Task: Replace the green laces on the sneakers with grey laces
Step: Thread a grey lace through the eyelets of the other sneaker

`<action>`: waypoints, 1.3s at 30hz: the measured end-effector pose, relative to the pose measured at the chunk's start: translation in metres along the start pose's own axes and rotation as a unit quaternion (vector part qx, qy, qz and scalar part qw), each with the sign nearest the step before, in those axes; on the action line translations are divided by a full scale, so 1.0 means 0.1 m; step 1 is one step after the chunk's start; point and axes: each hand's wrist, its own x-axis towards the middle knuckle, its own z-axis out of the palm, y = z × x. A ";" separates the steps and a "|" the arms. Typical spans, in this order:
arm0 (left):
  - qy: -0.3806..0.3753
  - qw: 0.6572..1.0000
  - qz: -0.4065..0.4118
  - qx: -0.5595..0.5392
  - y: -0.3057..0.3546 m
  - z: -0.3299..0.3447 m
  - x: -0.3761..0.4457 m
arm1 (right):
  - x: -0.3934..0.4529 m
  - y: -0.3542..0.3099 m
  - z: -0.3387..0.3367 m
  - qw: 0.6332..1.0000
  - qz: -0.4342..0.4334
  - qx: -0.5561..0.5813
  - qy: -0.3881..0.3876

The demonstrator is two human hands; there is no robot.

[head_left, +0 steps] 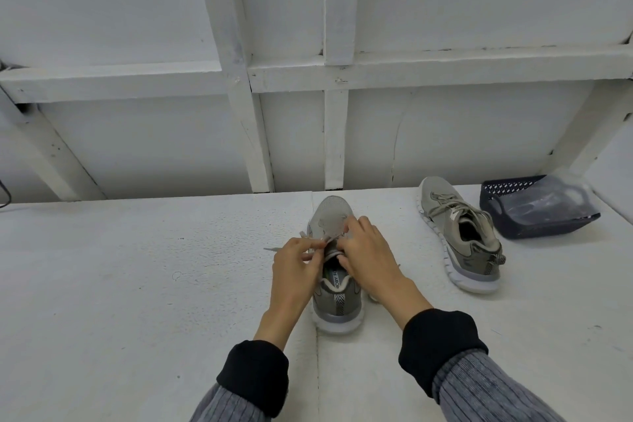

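Observation:
A grey sneaker (pixel 337 301) stands in front of me on the white table (pixel 137 284), heel toward me and toe pointing away. My left hand (pixel 296 265) pinches a pale grey lace (pixel 274 249) at the sneaker's left side; a lace end sticks out leftward. My right hand (pixel 368 250) lies over the tongue, its fingers curled at the eyelets on another stretch of lace. The second sneaker (pixel 459 233) sits to the right, laced with greyish-green laces.
A dark blue mesh basket (pixel 493 205) holding clear plastic stands at the far right, beyond the second sneaker. A white framed wall (pixel 308 72) rises behind the table. A seam runs down the table's middle.

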 end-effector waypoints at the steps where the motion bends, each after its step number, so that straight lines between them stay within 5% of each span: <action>1: -0.006 1.000 0.005 0.002 0.00 0.00 -0.01 | -0.03 0.03 0.05 0.999 -0.010 0.022 0.031; 7: -0.033 0.999 0.021 -0.013 -0.04 -0.03 0.01 | -0.19 0.11 0.20 0.981 -0.057 0.090 0.163; 12: -0.066 0.996 0.039 0.043 -0.05 -0.03 0.08 | -0.24 0.15 0.22 0.979 -0.046 0.085 0.179; 17: -0.075 0.978 0.134 0.144 -0.11 -0.06 0.14 | -0.22 0.14 0.25 0.982 -0.040 0.100 0.154; 24: 0.005 0.911 0.320 0.261 -0.14 -0.04 0.15 | -0.26 0.11 0.14 0.979 -0.045 0.074 0.186; 27: -0.017 0.882 0.381 0.278 -0.18 -0.03 0.23 | -0.28 0.11 0.16 0.976 -0.055 0.076 0.197; 32: -0.045 0.927 0.291 0.232 -0.24 0.04 0.16 | -0.26 0.12 0.19 0.976 -0.068 0.067 0.196; 39: -0.016 0.921 0.282 0.268 -0.32 0.19 0.15 | -0.20 0.14 0.24 0.976 -0.079 0.019 0.200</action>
